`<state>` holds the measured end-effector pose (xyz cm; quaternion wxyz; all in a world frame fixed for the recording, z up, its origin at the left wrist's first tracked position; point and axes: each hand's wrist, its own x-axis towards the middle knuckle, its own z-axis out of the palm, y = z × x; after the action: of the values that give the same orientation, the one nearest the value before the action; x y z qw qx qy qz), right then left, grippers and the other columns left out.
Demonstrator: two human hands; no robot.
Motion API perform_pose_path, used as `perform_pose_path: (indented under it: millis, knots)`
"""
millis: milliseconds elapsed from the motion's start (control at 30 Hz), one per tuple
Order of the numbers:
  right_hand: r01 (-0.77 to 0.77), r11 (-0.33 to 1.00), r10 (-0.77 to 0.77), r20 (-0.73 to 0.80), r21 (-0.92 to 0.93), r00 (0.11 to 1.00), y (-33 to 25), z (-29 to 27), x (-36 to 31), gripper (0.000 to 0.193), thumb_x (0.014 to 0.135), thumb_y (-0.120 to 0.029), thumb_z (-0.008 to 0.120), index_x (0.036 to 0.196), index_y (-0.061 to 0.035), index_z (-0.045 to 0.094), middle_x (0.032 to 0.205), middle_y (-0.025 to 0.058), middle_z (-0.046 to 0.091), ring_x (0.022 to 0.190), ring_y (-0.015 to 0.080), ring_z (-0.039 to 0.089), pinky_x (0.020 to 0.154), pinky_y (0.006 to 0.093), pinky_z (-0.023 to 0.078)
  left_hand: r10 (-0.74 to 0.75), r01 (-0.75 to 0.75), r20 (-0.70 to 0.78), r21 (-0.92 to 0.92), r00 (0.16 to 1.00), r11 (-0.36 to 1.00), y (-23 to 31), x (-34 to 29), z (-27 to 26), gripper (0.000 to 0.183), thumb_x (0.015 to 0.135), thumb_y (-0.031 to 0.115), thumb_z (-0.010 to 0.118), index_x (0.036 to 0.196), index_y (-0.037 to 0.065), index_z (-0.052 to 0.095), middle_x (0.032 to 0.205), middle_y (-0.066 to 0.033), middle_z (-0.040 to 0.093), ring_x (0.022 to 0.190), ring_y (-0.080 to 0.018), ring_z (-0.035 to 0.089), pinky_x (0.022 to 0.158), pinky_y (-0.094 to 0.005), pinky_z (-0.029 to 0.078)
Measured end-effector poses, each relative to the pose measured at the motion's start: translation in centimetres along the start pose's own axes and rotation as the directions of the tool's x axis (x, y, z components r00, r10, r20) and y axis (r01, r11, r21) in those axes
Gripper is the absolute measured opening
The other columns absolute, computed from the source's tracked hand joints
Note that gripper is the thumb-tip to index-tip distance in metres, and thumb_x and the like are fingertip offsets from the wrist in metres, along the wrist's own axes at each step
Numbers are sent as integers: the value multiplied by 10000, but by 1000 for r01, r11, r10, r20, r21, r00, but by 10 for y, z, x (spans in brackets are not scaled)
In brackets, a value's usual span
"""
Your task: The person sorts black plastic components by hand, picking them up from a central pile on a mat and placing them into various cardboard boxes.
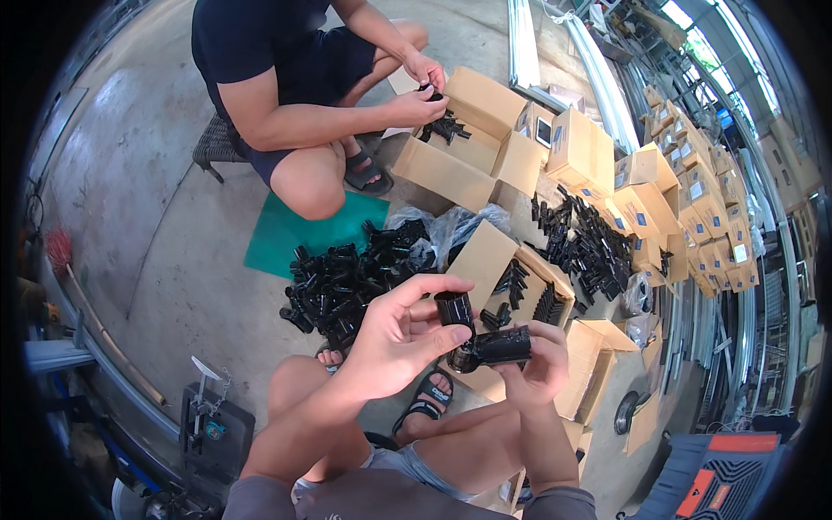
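In front of me I hold up a black angled pipe fitting [503, 347], glossy, with two tube-like arms meeting at a bend. My left hand [392, 336] pinches its upright arm between thumb and fingers. Wrapped about the end of the other arm is my right hand [539, 367]. Just beyond, a cardboard box [485, 260] stands with its flaps up and black parts lined up inside. To the left of it, a heap of similar black fittings [334, 282] lies on the floor, partly over a green sheet [276, 232].
Opposite me, a seated person [286, 104] handles a small black part over another open box [446, 178]. A second pile of black parts [589, 251] lies at the right. Stacked cartons [702, 195], an open empty-looking box [594, 355] and a broom [108, 321] stand around.
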<state>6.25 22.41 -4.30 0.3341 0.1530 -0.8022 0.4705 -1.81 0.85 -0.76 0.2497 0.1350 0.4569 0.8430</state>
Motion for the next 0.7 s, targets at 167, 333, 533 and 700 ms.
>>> perform_pose_path:
  millis: [167, 333, 533, 700]
  knots:
    - [-36, 999, 34, 136, 17, 990, -4, 2, 2, 467, 722, -40, 881, 1112, 19, 629, 1074, 221, 698, 904, 275, 731, 724, 336, 601, 10, -9, -14, 30, 1000, 999, -1, -2, -1, 441, 923, -16, 702, 1335, 25, 549, 1022, -53, 702, 924, -71, 644, 799, -224, 526]
    - [-161, 987, 159, 220, -7, 963, -8, -2, 8, 324, 717, -59, 890, 977, 31, 719, 1037, 196, 724, 881, 255, 737, 713, 325, 597, 37, -36, -6, 124, 999, 992, 0, -7, 1, 448, 896, -52, 705, 1318, 11, 568, 1035, -73, 707, 943, -85, 655, 813, -239, 541]
    - [-234, 972, 231, 189, -4, 954, -8, -3, 3, 239, 702, -32, 882, 891, 25, 748, 1012, 182, 736, 847, 243, 738, 691, 301, 582, 159, -165, 46, 276, 986, 947, 6, -10, 3, 432, 830, -98, 735, 1242, -27, 628, 1116, -136, 717, 1031, -182, 707, 900, -317, 586]
    - [-287, 958, 284, 157, -7, 946, -8, 1, 3, 236, 694, 7, 866, 895, 31, 745, 1023, 185, 740, 832, 236, 736, 682, 301, 580, 237, -249, 75, 338, 969, 908, 4, -7, 1, 410, 806, -108, 745, 1202, -33, 666, 1156, -159, 707, 1029, -218, 720, 908, -324, 588]
